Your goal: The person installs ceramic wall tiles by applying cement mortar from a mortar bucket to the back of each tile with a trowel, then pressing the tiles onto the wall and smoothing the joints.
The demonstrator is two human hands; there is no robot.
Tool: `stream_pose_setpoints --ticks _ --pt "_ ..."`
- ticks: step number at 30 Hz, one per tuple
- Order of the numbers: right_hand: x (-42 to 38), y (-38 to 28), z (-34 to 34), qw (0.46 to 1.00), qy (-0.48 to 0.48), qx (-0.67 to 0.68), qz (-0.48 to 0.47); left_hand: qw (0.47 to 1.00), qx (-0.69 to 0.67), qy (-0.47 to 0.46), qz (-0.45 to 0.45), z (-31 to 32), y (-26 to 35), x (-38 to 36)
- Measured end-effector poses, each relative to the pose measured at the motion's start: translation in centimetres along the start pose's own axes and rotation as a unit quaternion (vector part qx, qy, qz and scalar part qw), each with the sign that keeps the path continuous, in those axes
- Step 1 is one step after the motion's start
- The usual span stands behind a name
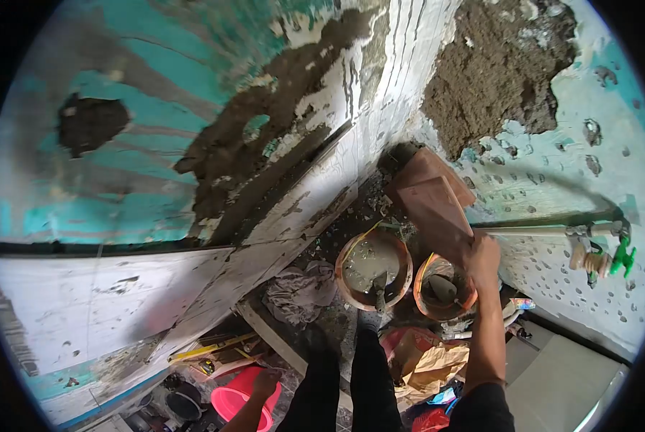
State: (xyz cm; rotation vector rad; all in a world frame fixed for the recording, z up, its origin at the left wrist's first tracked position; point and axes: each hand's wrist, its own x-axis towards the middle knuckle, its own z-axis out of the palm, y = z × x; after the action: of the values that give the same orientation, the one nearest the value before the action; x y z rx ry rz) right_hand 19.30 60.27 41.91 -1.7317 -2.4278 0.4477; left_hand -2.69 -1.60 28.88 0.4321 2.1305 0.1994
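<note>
My right hand (483, 259) is closed on the lower right corner of a reddish-brown tile (432, 209). Behind it, a second tile (427, 171) of the same colour leans in the corner of the walls. Below the tile stands a bucket (417, 291) with a rounded grey tool in it. Left of that, another bucket (340, 277) holds murky grey liquid, and a trowel (380, 291) rests at its near rim. My left hand (266, 383) hangs low at the left, overlapping a pink bucket (225, 403); its fingers are blurred and partly hidden.
A green-handled tap (623, 253) sticks out from the right wall. A crumpled cloth (297, 295) lies left of the buckets, near a ledge (275, 345). Torn brown paper (437, 367) lies by my feet. Wet mortar patches (257, 129) cover parts of the left wall.
</note>
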Motion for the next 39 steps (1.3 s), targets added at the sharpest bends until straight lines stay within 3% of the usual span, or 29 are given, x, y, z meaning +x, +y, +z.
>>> stream_pose_setpoints --ticks 2,4,6,9,12,14,15,16,18,21,24,26,28,31,34,36,39 --pt "-3.3 -0.9 -3.6 0.999 -0.009 0.030 0.016 0.987 0.053 0.015 0.153 -0.3 0.9 0.5" --pt "-6.9 -1.9 -7.3 0.996 -0.029 0.073 0.045 0.987 0.023 -0.006 0.159 -0.4 2.6 0.6" --pt "-10.7 -2.6 -9.9 0.984 -0.069 0.124 0.105 0.994 -0.090 -0.062 0.010 -0.7 6.1 -0.1" --pt "-17.1 -3.8 -11.6 0.952 -0.078 0.253 0.151 0.986 -0.139 -0.067 0.068 -0.7 8.1 -0.8" --pt "-24.2 -4.1 -9.8 0.896 -0.083 0.383 0.208 0.963 -0.061 -0.126 0.228 -0.6 8.6 -1.8" --pt "-28.5 -5.6 -9.6 0.827 -0.134 0.446 0.314 0.965 -0.121 -0.231 0.034 -2.2 12.6 -6.0" --pt "-30.8 -5.8 -8.5 0.842 -0.123 0.416 0.320 0.946 -0.150 -0.279 -0.066 -2.9 13.7 -8.0" --pt "-33.1 -5.7 -6.8 0.856 -0.112 0.386 0.325 0.931 -0.190 -0.301 -0.077 -2.5 13.1 -9.1" --pt "-37.2 -6.3 -2.8 0.815 -0.059 0.477 0.323 0.895 -0.268 -0.342 -0.099 -1.7 11.2 -11.1" --pt "-38.6 -11.1 -4.6 0.750 -0.127 0.525 0.381 0.776 -0.482 -0.369 -0.174 -1.5 8.9 -13.1" --pt "-40.5 -12.6 -1.9 0.773 -0.132 0.544 0.300 0.756 -0.523 -0.351 -0.180 -2.4 8.7 -14.8" --pt "-40.1 -14.7 -2.1 0.826 -0.158 0.465 0.276 0.733 -0.560 -0.368 -0.113 -1.5 6.2 -14.7" --pt "-40.3 -16.3 -0.8 0.746 -0.200 0.554 0.312 0.731 -0.591 -0.316 -0.129 -1.6 5.6 -15.4" --pt "-40.7 -16.5 6.0 0.798 -0.212 0.515 0.230 0.728 -0.618 -0.239 -0.177 -2.1 5.2 -15.4" --pt "-39.4 -18.6 12.5 0.822 -0.216 0.490 0.195 0.744 -0.612 -0.202 -0.175 -0.9 1.7 -13.6" --pt "-37.0 -21.6 15.1 0.867 -0.215 0.415 0.171 0.779 -0.573 -0.168 -0.191 -1.4 0.5 -13.0" --pt "-34.3 -24.3 22.1 0.862 -0.239 0.360 0.264 0.806 -0.543 -0.128 -0.197 -2.7 -0.5 -12.4"
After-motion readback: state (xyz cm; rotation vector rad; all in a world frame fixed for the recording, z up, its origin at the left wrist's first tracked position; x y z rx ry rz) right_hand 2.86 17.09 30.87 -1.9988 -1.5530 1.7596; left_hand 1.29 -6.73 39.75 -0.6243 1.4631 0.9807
